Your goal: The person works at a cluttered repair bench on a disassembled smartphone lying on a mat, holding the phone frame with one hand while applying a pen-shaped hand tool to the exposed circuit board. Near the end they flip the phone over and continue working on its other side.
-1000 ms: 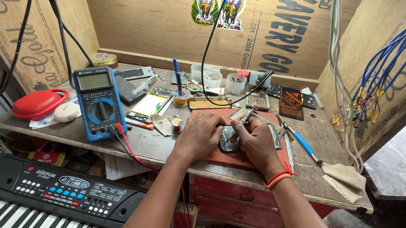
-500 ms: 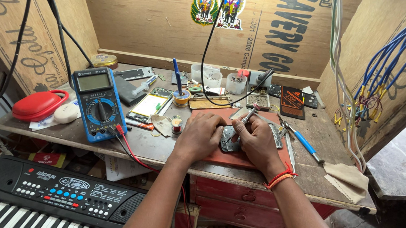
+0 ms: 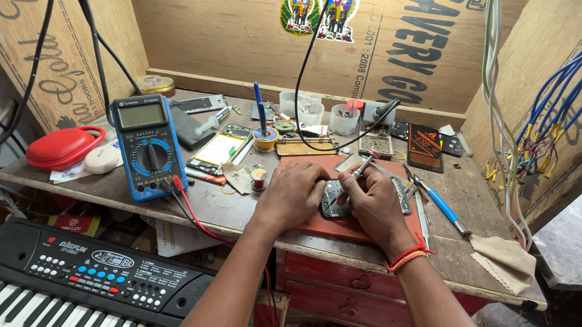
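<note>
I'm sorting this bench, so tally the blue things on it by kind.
Blue multimeter: 1
Blue-handled tool at the right: 1
Blue pen-like tool standing at the back: 1
Total: 3
The hands, left and right, work on a metal phone frame, which is not blue.

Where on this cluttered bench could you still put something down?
Bare wood shows between the blue multimeter and the left hand, and right of the blue-handled tool before the cloth. The back edge, around the small cups, is crowded.
</note>
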Tool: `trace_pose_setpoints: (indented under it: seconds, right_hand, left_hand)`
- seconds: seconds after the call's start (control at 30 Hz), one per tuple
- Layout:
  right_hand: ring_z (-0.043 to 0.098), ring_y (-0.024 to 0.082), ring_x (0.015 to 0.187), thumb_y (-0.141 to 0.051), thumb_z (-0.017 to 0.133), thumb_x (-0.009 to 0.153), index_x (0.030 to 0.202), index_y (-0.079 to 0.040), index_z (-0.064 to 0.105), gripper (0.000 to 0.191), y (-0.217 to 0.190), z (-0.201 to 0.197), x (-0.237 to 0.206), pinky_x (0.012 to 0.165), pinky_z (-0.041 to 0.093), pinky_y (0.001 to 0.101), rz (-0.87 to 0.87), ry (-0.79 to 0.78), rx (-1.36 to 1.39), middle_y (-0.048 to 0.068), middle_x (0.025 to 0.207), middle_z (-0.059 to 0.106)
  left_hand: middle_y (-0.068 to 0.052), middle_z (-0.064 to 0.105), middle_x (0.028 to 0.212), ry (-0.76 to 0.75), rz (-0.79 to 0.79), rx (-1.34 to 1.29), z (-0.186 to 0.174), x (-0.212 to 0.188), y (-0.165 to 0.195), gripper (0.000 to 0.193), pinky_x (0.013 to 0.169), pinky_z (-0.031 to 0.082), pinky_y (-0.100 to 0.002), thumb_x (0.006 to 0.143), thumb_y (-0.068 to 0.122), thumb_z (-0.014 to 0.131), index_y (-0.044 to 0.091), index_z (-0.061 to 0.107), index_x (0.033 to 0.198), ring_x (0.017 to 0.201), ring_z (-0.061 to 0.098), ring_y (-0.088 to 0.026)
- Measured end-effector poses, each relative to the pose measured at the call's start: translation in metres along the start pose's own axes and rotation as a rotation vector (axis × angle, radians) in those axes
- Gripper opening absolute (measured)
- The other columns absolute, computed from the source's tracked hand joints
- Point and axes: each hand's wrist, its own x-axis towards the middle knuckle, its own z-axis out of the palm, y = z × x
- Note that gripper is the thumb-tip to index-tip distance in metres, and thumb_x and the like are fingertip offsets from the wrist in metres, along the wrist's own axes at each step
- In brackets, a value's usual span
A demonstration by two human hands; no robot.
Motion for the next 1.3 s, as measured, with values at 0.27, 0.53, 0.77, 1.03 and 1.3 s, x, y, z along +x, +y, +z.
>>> trace_pose_setpoints:
  seconds: [0.27, 0.53, 0.77, 1.03, 1.3]
  right_hand:
    - [0.049, 0.003, 0.051, -0.026, 0.064, 0.101, 0.099, -0.005, 0.067, 0.022, -0.0006, -0.0001, -0.0004, 0.045, 0.037, 0.0225, 0.019, -0.006, 0.019, 0.001, 0.066, 0.067]
    - [0.049, 0.003, 0.051, -0.028, 0.063, 0.100, 0.099, -0.004, 0.067, 0.024, -0.0051, 0.0003, -0.0016, 0.044, 0.037, 0.0219, 0.026, 0.015, 0.008, 0.001, 0.066, 0.069]
    - [0.050, 0.003, 0.050, -0.029, 0.063, 0.100, 0.098, -0.004, 0.067, 0.025, -0.0042, -0.0001, -0.0018, 0.044, 0.038, 0.0221, 0.028, 0.016, 0.007, 0.001, 0.066, 0.069]
    - [0.050, 0.003, 0.050, -0.028, 0.063, 0.101, 0.099, -0.004, 0.066, 0.024, 0.0014, -0.0005, 0.0005, 0.044, 0.038, 0.0221, 0.029, 0.002, 0.047, 0.001, 0.066, 0.068]
    - [0.050, 0.003, 0.050, -0.028, 0.063, 0.101, 0.099, -0.004, 0.066, 0.024, 0.0010, -0.0006, -0.0001, 0.044, 0.038, 0.0218, 0.044, 0.007, 0.059, 0.001, 0.066, 0.067]
  left_hand:
    - [-0.007, 0.069, 0.111, -0.017, -0.017, 0.007, -0.0017, -0.0006, 0.0019, 0.020, 0.106, 0.039, -0.045, 0.095, 0.026, 0.060, 0.013, 0.071, 0.106, 0.118, 0.058, -0.027]
    - [-0.005, 0.068, 0.111, -0.052, -0.053, 0.027, -0.0034, 0.0003, 0.0049, 0.021, 0.110, 0.036, -0.044, 0.097, 0.028, 0.058, 0.014, 0.070, 0.107, 0.118, 0.058, -0.024]
    - [-0.006, 0.068, 0.111, -0.046, -0.042, 0.030, -0.0021, 0.0007, 0.0039, 0.021, 0.109, 0.036, -0.045, 0.096, 0.028, 0.058, 0.014, 0.070, 0.108, 0.118, 0.058, -0.025]
    - [-0.006, 0.068, 0.112, -0.044, -0.035, 0.028, -0.0012, 0.0003, 0.0021, 0.021, 0.109, 0.037, -0.045, 0.096, 0.028, 0.058, 0.014, 0.070, 0.108, 0.118, 0.058, -0.026]
    - [-0.006, 0.068, 0.112, -0.025, -0.023, 0.022, -0.0014, -0.0002, 0.0029, 0.021, 0.108, 0.037, -0.046, 0.096, 0.028, 0.059, 0.014, 0.070, 0.108, 0.118, 0.058, -0.026]
